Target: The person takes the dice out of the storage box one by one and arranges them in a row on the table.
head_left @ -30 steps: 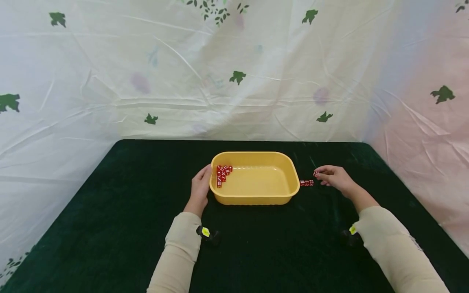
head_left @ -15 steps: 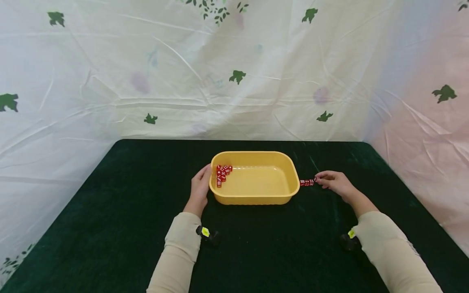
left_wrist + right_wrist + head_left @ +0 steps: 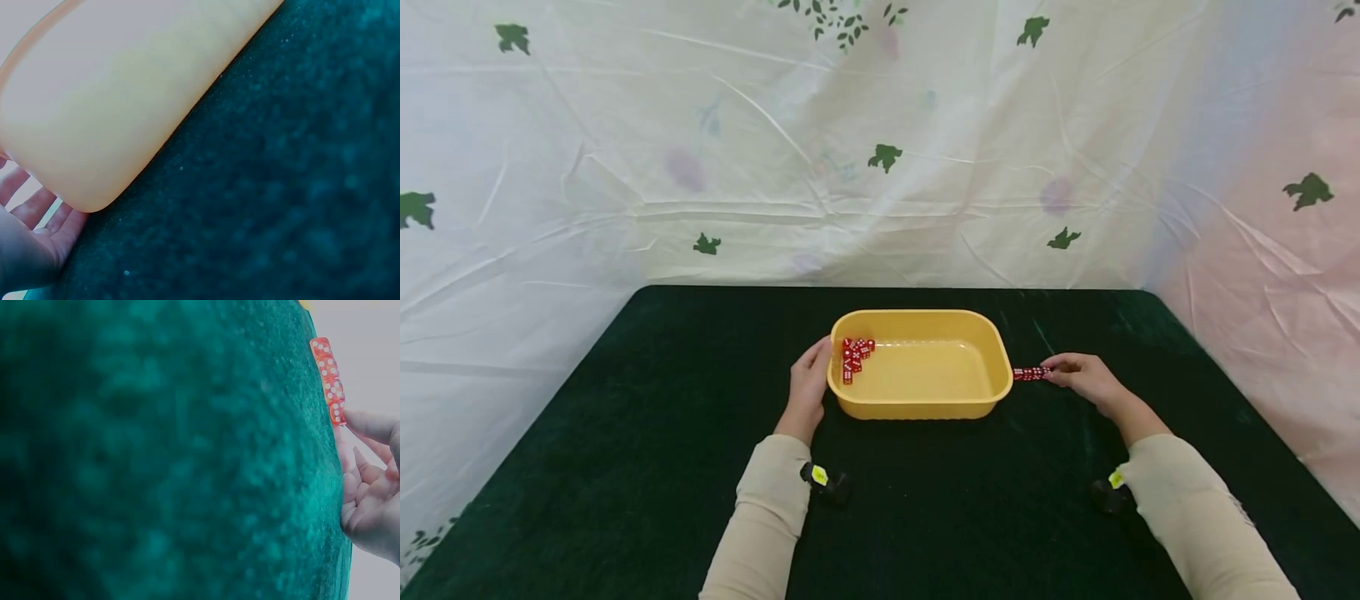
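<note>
A yellow plastic tub (image 3: 925, 410) stands on the dark green cloth. My left hand (image 3: 808, 385) rests against its left end; in the left wrist view the fingers (image 3: 34, 206) lie along the outer wall, fairly straight. Inside the tub, at its left side, sits a cluster of red dice (image 3: 854, 358) with white pips. Several more red dice form a straight row (image 3: 1028, 374) on the cloth, running out from the tub's right end. My right hand (image 3: 1086, 379) pinches the die (image 3: 337, 414) at the row's right end, which lines up against its neighbour.
The table (image 3: 925, 517) is covered in dark green cloth. A pale sheet (image 3: 775, 125) with green leaf shapes hangs behind and at the sides. Each wrist carries a small black camera, such as the left camera (image 3: 831, 483).
My right hand has come down and slightly toward me with its die, setting it against the right end of the row. The left hand and tub stay put.
</note>
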Motion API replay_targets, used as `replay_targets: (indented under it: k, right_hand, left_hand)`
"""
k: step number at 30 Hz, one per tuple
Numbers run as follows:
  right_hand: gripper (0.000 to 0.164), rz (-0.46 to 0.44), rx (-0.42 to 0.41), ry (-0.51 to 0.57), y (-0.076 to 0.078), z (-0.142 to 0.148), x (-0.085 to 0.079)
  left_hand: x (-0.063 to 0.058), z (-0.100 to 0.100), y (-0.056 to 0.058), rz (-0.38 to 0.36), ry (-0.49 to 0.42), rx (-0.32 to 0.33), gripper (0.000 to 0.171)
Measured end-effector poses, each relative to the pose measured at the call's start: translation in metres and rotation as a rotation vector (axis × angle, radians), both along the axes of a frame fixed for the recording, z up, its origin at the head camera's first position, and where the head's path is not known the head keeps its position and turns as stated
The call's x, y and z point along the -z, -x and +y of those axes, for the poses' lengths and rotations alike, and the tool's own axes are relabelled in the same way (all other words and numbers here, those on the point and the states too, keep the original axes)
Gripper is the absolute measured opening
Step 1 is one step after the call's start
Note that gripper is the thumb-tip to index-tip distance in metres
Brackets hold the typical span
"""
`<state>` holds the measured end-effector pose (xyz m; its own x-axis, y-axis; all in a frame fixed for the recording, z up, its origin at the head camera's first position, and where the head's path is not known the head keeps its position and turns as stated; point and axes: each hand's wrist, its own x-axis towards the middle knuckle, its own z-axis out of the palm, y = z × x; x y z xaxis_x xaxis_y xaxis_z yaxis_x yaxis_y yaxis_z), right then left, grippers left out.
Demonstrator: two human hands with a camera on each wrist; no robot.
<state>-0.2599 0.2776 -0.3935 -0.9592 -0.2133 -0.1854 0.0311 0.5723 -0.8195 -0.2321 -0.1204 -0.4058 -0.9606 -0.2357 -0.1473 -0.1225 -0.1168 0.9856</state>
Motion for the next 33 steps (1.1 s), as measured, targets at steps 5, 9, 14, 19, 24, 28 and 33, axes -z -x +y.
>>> replay_targets:
  k: [5,9,14,19,24,28,33]
  right_hand:
    - [0.031,0.004,0.014,-0.014,0.000,-0.003,0.000]
    - [0.031,0.002,0.019,-0.011,0.000,-0.004,0.000]
    - [0.034,-0.027,0.013,-0.015,0.000,-0.003,-0.003]
    - [0.037,-0.051,0.008,-0.033,0.002,-0.001,-0.009]
    - [0.041,-0.065,0.020,-0.036,0.004,0.000,-0.017]
    - [0.044,-0.063,0.028,-0.031,0.007,-0.001,-0.023]
    - [0.047,-0.031,0.032,-0.053,0.013,-0.004,-0.032]
  left_hand:
    - [0.000,-0.001,0.000,0.002,-0.004,0.001,0.048]
    - [0.000,-0.001,0.001,0.004,-0.004,0.004,0.049]
    - [0.001,-0.001,0.001,-0.001,0.000,0.003,0.050]
    - [0.002,-0.001,0.002,-0.001,-0.002,-0.003,0.049]
    - [0.002,-0.002,0.003,-0.009,0.000,-0.007,0.050]
    - [0.003,-0.002,0.003,-0.014,0.004,-0.005,0.050]
    - [0.004,-0.002,0.002,-0.018,0.005,-0.002,0.051]
